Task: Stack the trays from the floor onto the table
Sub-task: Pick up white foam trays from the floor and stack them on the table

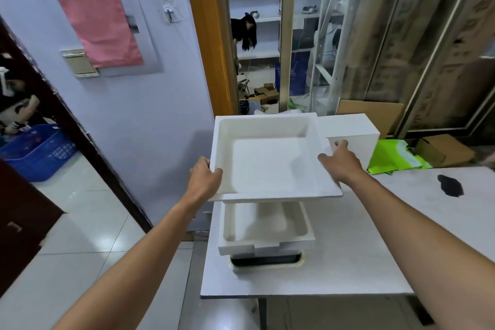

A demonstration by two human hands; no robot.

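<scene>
Held tray [267, 163] hides the far half of the stack beneath it. Left hand [205, 178]: thumb on the near-left rim, fingers under the tray and out of sight, pinching it. Right hand [341, 165]: thumb on the right rim, fingers [341, 143] curled past the edge, tips hidden. The tray is in the air, just above the stack on the table [348, 249].

Count:
- Two trays certain: the held one and a second tray [265, 225].
- One bottom piece [265, 261], showing only a rim and a dark band.
- One box [353, 128] behind.

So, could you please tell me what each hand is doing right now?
Left hand: grips the white foam tray by its left edge.
Right hand: grips its right edge.
</scene>
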